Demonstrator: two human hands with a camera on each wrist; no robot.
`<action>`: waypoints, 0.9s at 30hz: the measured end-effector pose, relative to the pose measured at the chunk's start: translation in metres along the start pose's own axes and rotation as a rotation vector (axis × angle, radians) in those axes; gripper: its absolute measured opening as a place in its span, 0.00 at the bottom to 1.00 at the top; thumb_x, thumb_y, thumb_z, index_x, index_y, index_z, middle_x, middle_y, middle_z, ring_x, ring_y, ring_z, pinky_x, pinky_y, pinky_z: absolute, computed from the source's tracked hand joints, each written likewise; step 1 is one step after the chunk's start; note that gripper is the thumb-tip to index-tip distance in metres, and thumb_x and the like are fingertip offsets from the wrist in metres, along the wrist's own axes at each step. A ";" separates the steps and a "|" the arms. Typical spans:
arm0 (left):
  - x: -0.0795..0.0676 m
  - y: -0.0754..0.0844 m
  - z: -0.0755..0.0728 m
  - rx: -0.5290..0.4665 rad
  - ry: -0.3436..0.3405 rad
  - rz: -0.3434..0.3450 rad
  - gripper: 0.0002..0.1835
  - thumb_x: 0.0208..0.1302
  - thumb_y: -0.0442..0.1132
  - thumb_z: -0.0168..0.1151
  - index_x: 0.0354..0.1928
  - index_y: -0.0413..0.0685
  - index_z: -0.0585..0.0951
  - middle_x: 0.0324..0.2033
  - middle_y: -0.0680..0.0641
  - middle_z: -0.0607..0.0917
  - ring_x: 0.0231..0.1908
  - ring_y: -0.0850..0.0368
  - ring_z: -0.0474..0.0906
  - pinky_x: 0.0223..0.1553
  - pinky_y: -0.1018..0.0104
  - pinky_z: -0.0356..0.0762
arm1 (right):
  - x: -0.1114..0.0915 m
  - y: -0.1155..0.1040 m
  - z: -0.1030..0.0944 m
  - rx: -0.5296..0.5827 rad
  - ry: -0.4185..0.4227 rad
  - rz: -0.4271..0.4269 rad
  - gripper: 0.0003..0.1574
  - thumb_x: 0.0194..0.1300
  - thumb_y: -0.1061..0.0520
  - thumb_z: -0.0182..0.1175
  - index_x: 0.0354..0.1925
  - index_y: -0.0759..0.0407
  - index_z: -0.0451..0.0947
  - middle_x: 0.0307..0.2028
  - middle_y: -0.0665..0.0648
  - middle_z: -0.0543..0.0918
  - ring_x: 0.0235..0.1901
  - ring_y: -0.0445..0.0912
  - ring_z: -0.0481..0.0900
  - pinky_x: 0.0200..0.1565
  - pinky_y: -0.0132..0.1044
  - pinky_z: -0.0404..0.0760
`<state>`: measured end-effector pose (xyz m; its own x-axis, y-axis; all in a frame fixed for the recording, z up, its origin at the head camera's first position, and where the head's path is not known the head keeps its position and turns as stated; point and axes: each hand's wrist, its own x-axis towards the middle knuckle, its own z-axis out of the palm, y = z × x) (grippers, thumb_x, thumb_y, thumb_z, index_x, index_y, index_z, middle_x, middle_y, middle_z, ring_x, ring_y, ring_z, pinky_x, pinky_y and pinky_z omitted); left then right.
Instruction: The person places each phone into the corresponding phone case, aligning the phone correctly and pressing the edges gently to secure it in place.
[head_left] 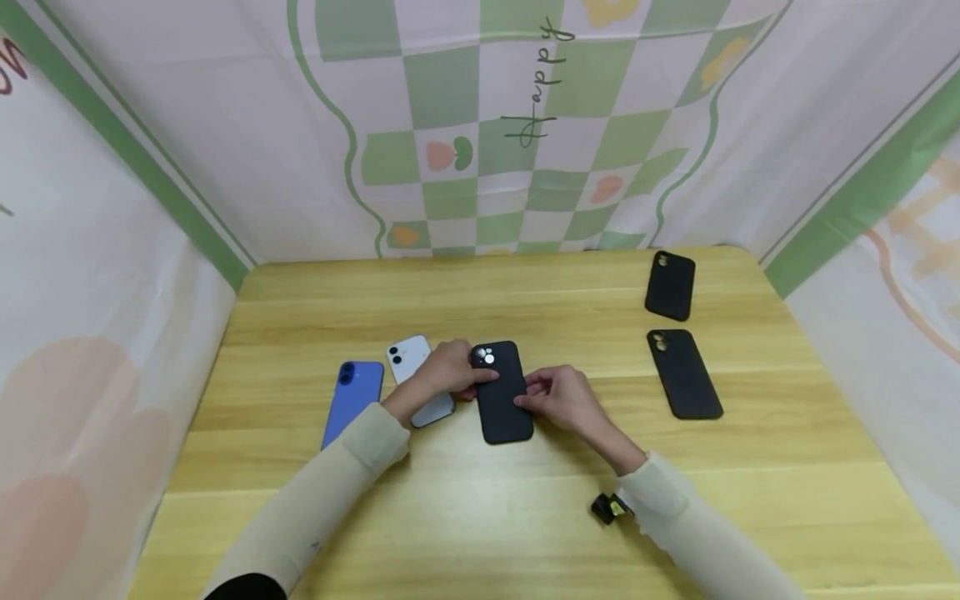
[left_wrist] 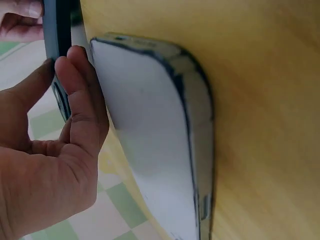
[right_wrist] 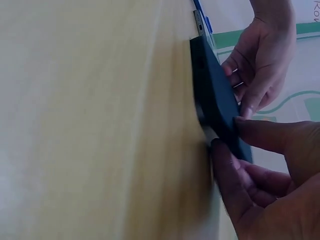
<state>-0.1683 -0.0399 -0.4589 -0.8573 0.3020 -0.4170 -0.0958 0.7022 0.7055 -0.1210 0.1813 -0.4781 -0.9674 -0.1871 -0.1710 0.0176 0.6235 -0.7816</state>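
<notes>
In the head view both hands hold a phone in a black case (head_left: 504,408) over the middle of the table, back side up, its lenses showing in the cutout. My left hand (head_left: 450,367) grips its upper left edge, thumb on the back. My right hand (head_left: 562,398) pinches the right edge between thumb and fingers. A pale strip shows under the case's edge in the right wrist view, where the cased phone (right_wrist: 212,90) is tilted. A white phone (head_left: 431,408) lies beneath my left wrist, and a blue phone (head_left: 354,400) is left of it, partly hidden by the sleeve.
Two black phone cases lie on the right side of the wooden table (head_left: 450,517), one case (head_left: 670,286) near the back edge and the other case (head_left: 686,375) in front of it. A small black object (head_left: 602,508) sits beside my right sleeve. Printed cloth (head_left: 300,167) hangs behind.
</notes>
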 end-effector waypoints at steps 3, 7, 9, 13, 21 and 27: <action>0.000 0.000 0.002 0.010 0.021 -0.005 0.18 0.68 0.47 0.75 0.41 0.40 0.80 0.19 0.46 0.85 0.18 0.57 0.83 0.21 0.71 0.79 | 0.000 -0.003 0.000 -0.042 0.000 -0.008 0.17 0.59 0.60 0.79 0.44 0.69 0.89 0.29 0.54 0.90 0.28 0.40 0.84 0.32 0.31 0.82; -0.001 0.001 0.004 -0.020 0.025 -0.034 0.24 0.69 0.45 0.75 0.52 0.38 0.74 0.23 0.44 0.86 0.20 0.55 0.84 0.22 0.68 0.83 | 0.000 -0.005 0.000 -0.081 -0.002 -0.014 0.17 0.59 0.59 0.79 0.44 0.69 0.90 0.29 0.53 0.90 0.28 0.40 0.84 0.32 0.32 0.82; -0.002 0.001 0.004 -0.030 0.025 -0.045 0.26 0.68 0.45 0.75 0.54 0.38 0.72 0.25 0.43 0.86 0.20 0.54 0.85 0.23 0.67 0.84 | 0.000 -0.005 0.000 -0.089 -0.005 -0.019 0.18 0.59 0.59 0.79 0.44 0.69 0.89 0.29 0.53 0.90 0.28 0.40 0.84 0.32 0.32 0.83; -0.002 0.003 0.004 -0.010 0.021 -0.048 0.28 0.68 0.45 0.76 0.56 0.37 0.71 0.26 0.43 0.86 0.20 0.54 0.85 0.23 0.68 0.84 | 0.000 -0.005 0.001 -0.090 -0.004 -0.022 0.18 0.58 0.59 0.80 0.43 0.69 0.89 0.29 0.53 0.89 0.28 0.40 0.84 0.32 0.33 0.83; 0.001 0.003 0.004 0.026 0.015 -0.046 0.34 0.68 0.46 0.76 0.63 0.33 0.68 0.26 0.42 0.85 0.18 0.56 0.84 0.22 0.69 0.83 | -0.001 -0.007 0.002 -0.132 0.020 -0.036 0.16 0.57 0.59 0.81 0.41 0.66 0.89 0.27 0.51 0.88 0.26 0.40 0.82 0.32 0.32 0.80; 0.001 0.001 0.004 0.033 0.023 -0.059 0.36 0.68 0.47 0.76 0.64 0.33 0.67 0.25 0.43 0.86 0.17 0.57 0.83 0.20 0.71 0.79 | -0.002 -0.007 0.004 -0.139 0.023 -0.049 0.16 0.58 0.59 0.80 0.42 0.67 0.89 0.27 0.51 0.87 0.26 0.40 0.81 0.32 0.33 0.81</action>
<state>-0.1668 -0.0359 -0.4606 -0.8622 0.2445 -0.4436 -0.1300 0.7396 0.6604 -0.1181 0.1744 -0.4742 -0.9718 -0.2032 -0.1197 -0.0633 0.7137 -0.6976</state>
